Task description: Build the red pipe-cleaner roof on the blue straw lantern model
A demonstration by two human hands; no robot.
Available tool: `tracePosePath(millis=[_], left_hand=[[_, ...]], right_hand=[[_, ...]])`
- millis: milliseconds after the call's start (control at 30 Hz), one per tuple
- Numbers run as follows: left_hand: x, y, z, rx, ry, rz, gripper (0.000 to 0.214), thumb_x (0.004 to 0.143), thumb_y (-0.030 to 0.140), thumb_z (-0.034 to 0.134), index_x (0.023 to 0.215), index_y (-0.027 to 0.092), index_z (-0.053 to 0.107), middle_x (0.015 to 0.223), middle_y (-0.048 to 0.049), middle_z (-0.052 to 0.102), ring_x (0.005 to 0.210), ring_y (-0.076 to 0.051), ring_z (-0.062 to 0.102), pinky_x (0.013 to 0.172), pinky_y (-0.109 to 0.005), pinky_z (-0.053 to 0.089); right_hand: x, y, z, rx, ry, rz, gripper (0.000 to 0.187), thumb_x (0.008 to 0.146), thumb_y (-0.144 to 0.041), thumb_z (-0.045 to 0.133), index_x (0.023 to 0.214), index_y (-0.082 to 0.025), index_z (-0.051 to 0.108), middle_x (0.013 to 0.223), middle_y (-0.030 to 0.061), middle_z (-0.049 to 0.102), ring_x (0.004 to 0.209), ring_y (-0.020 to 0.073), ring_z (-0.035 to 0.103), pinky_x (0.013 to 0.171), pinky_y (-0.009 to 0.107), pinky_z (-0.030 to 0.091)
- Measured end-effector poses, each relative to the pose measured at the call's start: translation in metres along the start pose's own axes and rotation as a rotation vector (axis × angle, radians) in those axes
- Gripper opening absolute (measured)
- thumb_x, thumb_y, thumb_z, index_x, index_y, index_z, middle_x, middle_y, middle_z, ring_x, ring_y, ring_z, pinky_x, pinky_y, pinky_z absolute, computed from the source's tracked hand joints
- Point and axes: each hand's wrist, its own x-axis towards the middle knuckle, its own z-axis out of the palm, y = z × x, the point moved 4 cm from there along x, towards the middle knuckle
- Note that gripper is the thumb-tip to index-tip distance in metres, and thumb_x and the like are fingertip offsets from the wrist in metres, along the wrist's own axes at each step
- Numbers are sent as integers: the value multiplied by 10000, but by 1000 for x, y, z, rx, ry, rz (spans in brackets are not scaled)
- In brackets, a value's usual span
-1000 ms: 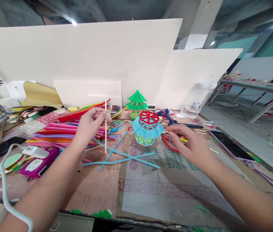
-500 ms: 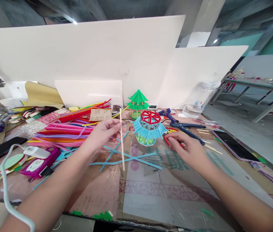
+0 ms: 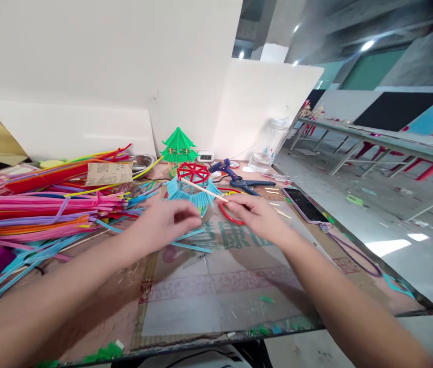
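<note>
My right hand (image 3: 255, 213) pinches one end of a thin wooden stick (image 3: 204, 189), which slants up and left in front of the small model. That model has a red spoked top (image 3: 193, 173) and a skirt of pale-blue strips (image 3: 178, 191); its lower part is largely hidden by my left hand. Slightly blurred, my left hand (image 3: 174, 220) is half curled with a gap between thumb and fingers, and nothing shows in it. Red-handled pliers (image 3: 229, 215) lie beside my right fingers. Under my left hand, light-blue pipe cleaners (image 3: 191, 247) rest on the table.
Bundles of coloured pipe cleaners (image 3: 36, 207) cover the left side. Behind the blue model stands a green-roofed model (image 3: 178, 145). A glue gun (image 3: 222, 167), dark-blue cutters (image 3: 253, 184), short stick pieces (image 3: 281, 212), a phone (image 3: 305, 205) and a clear bottle (image 3: 268, 145) are at the right.
The stick has passed from my left hand to my right, which has let go of the red-handled pliers. The view has swung right.
</note>
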Motion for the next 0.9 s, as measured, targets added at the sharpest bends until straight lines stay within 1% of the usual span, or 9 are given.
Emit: tracePosePath(millis=[67, 133, 267, 400, 567, 667, 733, 800, 900], left_hand=[[-13, -14, 15, 221, -228, 102, 213, 931, 366, 556, 912, 229, 718, 871, -15, 724, 819, -184, 672, 728, -283, 504], [-24, -28, 25, 352, -301, 197, 219, 933, 366, 567, 991, 237, 734, 1023, -49, 717, 972, -212, 660, 855, -330, 504], [-29, -48, 33, 467, -207, 230, 439, 920, 468, 571, 1277, 220, 637, 1331, -124, 604, 1235, -286, 551, 1051, -464, 437], [-27, -54, 36, 487, -120, 213, 553, 899, 539, 567, 1332, 198, 598, 1361, -147, 573, 1281, -312, 507, 1079, -507, 417], [-28, -55, 39, 455, -92, 177, 502, 916, 497, 549, 1330, 216, 587, 1387, -124, 556, 1309, -295, 478, 1102, -513, 390], [-26, -58, 41, 454, -81, 135, 537, 914, 507, 546, 1371, 225, 551, 1450, -119, 514, 1362, -301, 426, 1140, -530, 342], [-23, -61, 42, 467, -59, 99, 553, 911, 515, 545, 1375, 215, 549, 1467, -123, 500, 1375, -308, 410, 1147, -539, 329], [-20, -64, 42, 475, -35, 81, 548, 916, 515, 536, 1365, 201, 558, 1457, -127, 513, 1365, -306, 421, 1146, -537, 330], [-18, -67, 41, 476, 5, 95, 534, 924, 526, 524, 1337, 192, 582, 1439, -133, 535, 1339, -307, 451, 1137, -541, 332]], right_hand=[[2, 9, -11, -65, -57, -18, 328, 969, -372, 480, 1056, -180, 731, 859, 38, 703, 787, 169, 619, 702, 271, 473], [3, 14, -13, -86, -122, -34, 310, 966, -360, 496, 1055, -178, 731, 866, 34, 715, 772, 164, 627, 697, 267, 477], [4, 6, -1, -163, -116, -102, 227, 957, -261, 522, 1033, -208, 729, 937, 27, 739, 831, 156, 655, 751, 266, 489], [3, 3, 12, -259, -97, -202, 250, 975, -225, 491, 1087, -206, 714, 1027, 53, 743, 928, 171, 670, 824, 298, 505], [7, 33, 18, -332, 99, -334, 263, 969, -239, 503, 1140, -210, 701, 1068, 94, 734, 978, 203, 672, 857, 351, 519], [15, 49, 22, -341, 114, -350, 269, 966, -257, 502, 1141, -216, 703, 1047, 103, 734, 951, 216, 678, 832, 362, 524], [20, 50, 22, -300, 78, -316, 260, 965, -279, 506, 1121, -212, 702, 1045, 103, 735, 962, 224, 680, 840, 369, 520], [23, 46, 22, -140, 14, -180, 242, 971, -329, 498, 1060, -201, 683, 969, 94, 743, 886, 216, 693, 801, 363, 531], [19, 33, 20, 385, -47, 102, 250, 963, -449, 512, 949, -207, 571, 807, 50, 733, 710, 181, 692, 701, 328, 556]])
